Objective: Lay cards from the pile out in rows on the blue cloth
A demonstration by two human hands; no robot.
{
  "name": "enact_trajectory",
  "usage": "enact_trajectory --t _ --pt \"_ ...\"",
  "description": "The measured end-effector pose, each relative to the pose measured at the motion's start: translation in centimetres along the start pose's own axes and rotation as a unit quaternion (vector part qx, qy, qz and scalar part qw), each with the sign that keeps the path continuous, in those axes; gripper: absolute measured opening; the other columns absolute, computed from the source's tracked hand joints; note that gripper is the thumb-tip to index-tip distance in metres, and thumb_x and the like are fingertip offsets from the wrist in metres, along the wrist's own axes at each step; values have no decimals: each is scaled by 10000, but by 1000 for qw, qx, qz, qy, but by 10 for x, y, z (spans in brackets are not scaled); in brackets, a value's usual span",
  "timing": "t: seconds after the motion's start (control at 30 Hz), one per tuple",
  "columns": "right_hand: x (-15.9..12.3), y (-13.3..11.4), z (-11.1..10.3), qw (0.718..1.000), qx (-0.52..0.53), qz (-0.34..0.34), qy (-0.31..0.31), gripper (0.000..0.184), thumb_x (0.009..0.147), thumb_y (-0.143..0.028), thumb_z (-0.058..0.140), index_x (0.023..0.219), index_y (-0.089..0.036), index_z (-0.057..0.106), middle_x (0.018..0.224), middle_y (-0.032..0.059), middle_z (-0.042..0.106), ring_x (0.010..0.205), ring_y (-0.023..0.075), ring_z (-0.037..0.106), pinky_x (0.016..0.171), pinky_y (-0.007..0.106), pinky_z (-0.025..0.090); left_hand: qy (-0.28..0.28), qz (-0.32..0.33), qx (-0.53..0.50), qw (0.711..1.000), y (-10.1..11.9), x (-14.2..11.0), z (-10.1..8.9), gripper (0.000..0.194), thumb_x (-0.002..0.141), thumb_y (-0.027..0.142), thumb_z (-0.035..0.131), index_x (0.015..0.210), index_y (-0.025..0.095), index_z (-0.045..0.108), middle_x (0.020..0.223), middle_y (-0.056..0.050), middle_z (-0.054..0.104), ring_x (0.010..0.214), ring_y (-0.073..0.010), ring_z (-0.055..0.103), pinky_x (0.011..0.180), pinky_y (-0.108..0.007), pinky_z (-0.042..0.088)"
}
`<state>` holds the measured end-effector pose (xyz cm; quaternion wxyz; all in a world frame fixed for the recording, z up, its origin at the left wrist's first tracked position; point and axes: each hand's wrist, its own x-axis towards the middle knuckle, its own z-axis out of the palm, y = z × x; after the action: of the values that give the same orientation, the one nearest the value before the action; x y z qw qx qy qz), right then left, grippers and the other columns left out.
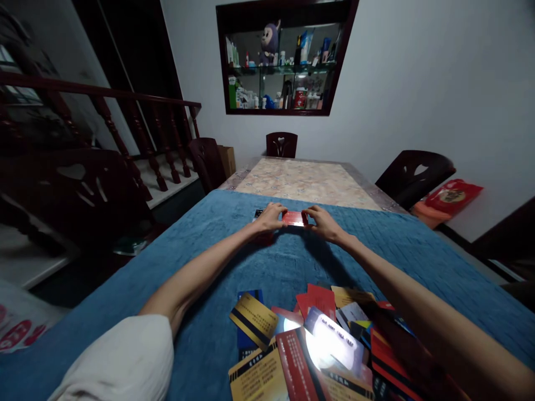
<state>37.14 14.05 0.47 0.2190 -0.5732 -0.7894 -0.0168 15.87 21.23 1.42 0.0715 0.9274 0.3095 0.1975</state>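
Both my arms reach forward over a blue cloth (209, 245) that covers the near part of the table. My left hand (271, 217) and my right hand (321, 221) each pinch one end of a red card (295, 218), held just above the cloth near its far edge. A dark card (258, 213) lies on the cloth beside my left hand. Close to me lies a loose pile of several cards (317, 340) in red, gold, blue and white, with a bright glare on the middle ones.
Beyond the cloth the marbled tabletop (305, 181) is bare. Dark wooden chairs stand at the far end (281, 145), the left (208, 161) and the right (413, 172). A stair railing (125, 122) runs along the left. A wall cabinet (284, 61) holds bottles and a plush toy.
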Motion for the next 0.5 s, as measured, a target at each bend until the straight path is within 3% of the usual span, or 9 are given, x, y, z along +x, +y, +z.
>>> enact_trajectory --t 0.27,0.5 --pt "20 21 19 999 -13 26 -13 347 730 -156 668 1077 -168 680 1092 105 630 963 218 592 875 304 453 -26 -42 7 999 -18 20 14 471 692 322 726 1128 151 677 1127 -71 655 1114 -278 533 1023 -378 403" --pt "31 27 28 997 -18 60 -34 308 731 -175 692 1038 -162 711 1076 112 653 914 209 620 824 273 454 -45 -87 11 995 -24 30 22 366 672 326 694 1009 184 705 1041 -47 668 1141 -295 492 978 -370 429"
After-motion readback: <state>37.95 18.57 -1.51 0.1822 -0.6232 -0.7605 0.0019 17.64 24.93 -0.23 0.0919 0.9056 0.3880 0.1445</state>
